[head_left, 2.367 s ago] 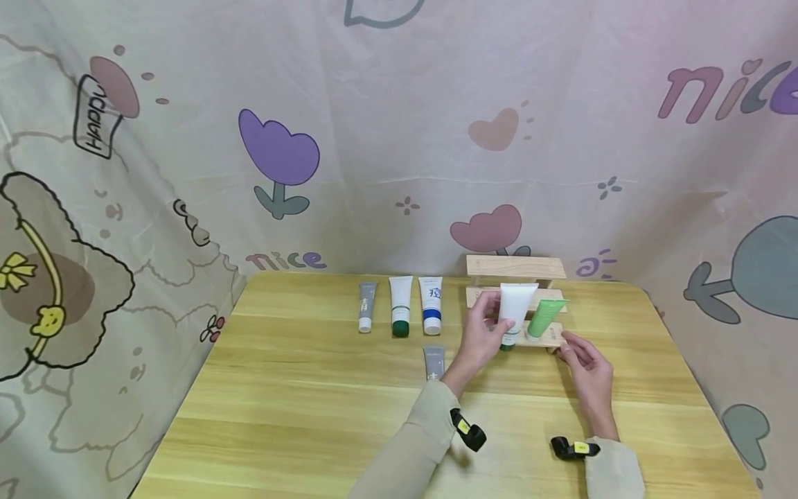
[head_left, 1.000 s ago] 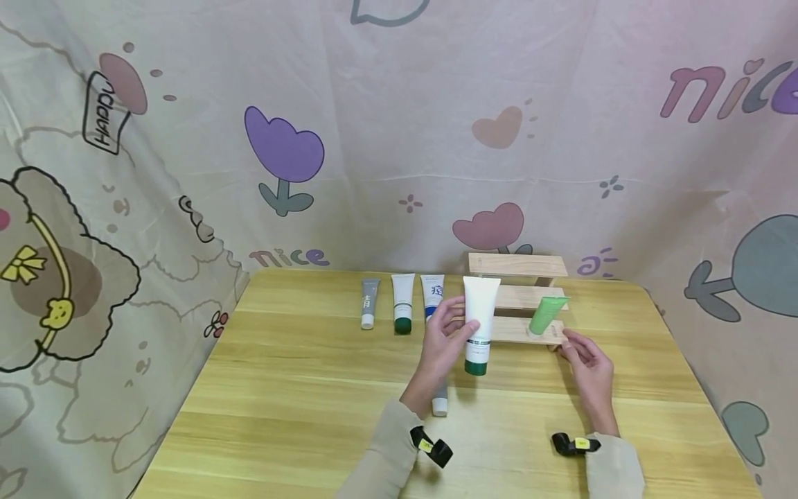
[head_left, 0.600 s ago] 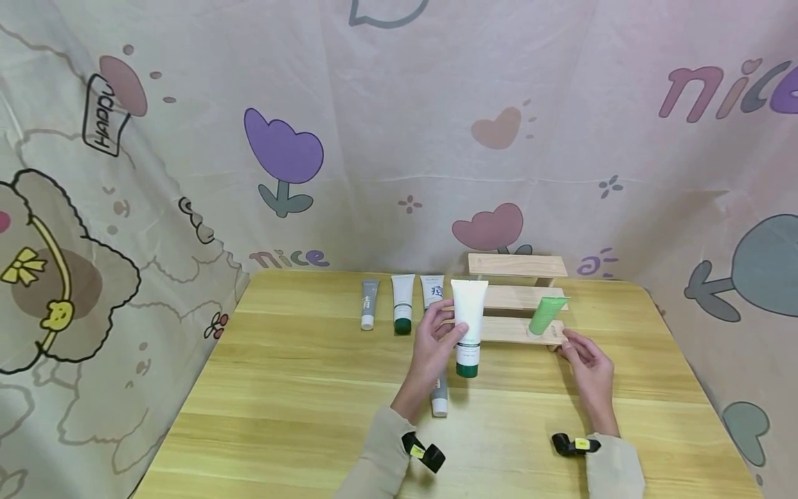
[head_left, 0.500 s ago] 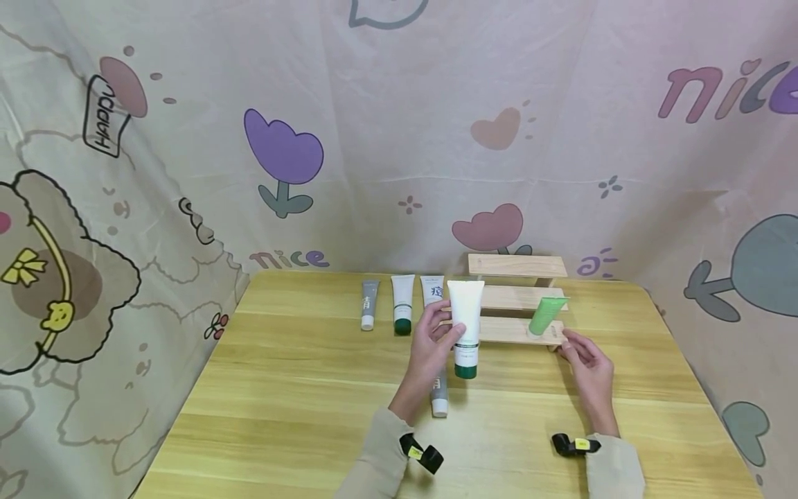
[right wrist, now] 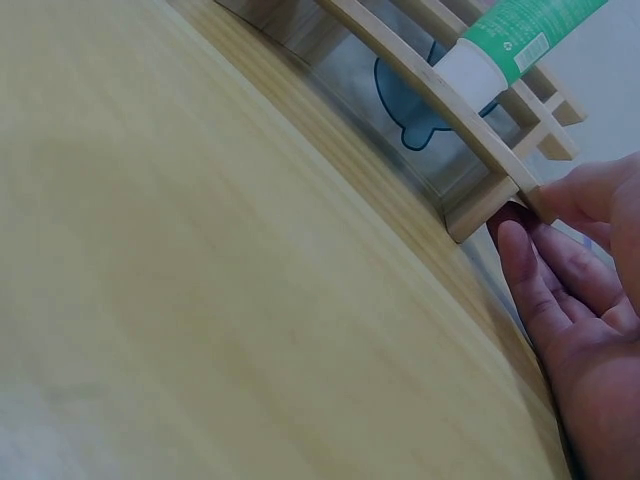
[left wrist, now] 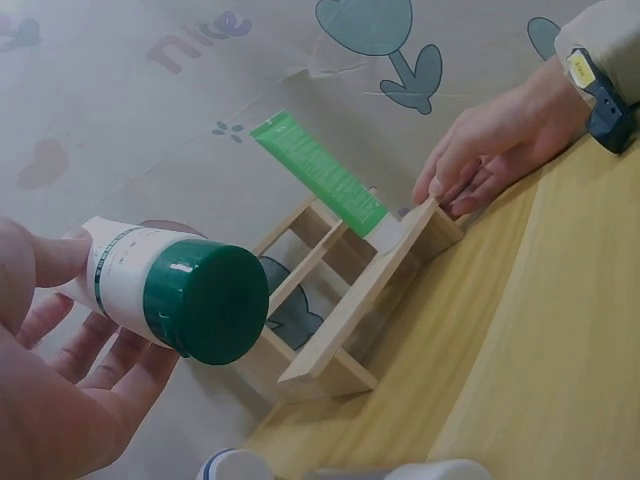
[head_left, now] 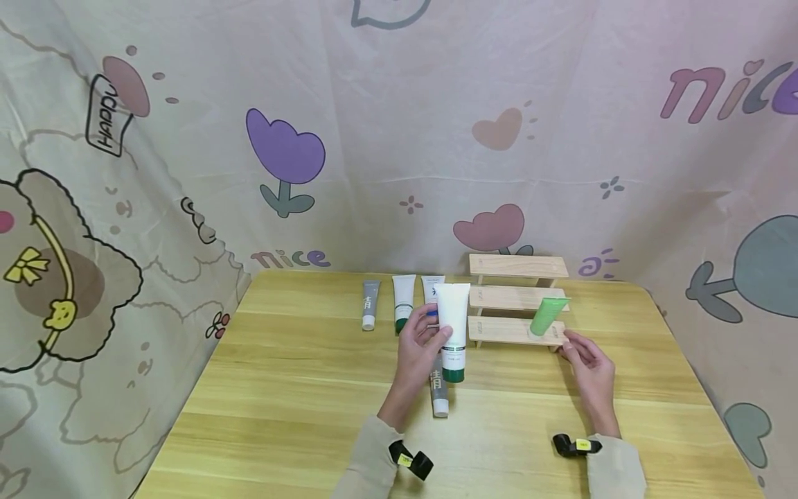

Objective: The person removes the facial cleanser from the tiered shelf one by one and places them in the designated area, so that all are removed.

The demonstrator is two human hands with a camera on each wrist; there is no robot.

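My left hand (head_left: 416, 353) grips a white squeeze tube with a green cap (head_left: 453, 319), held cap down above the table to the left of the rack. In the left wrist view the tube's green cap (left wrist: 215, 300) faces the camera, with the thumb on one side and fingers on the other. My right hand (head_left: 589, 367) pinches the right end of the lowest step of a three-step wooden rack (head_left: 499, 330). On that step, near its right end, a green tube (head_left: 547, 315) stands on its white cap, leaning right.
A grey tube (head_left: 439, 398) lies on the table, partly hidden behind my left hand and the held tube. Further back lie another grey tube (head_left: 370, 305), a white tube with a green cap (head_left: 404, 294) and a partly covered white-and-blue tube (head_left: 430, 283). A printed cloth hangs behind.
My left hand has carried the white tube from in front of the rack's lowest step leftward, and the step's left end now shows. The right hand stays at the rack.
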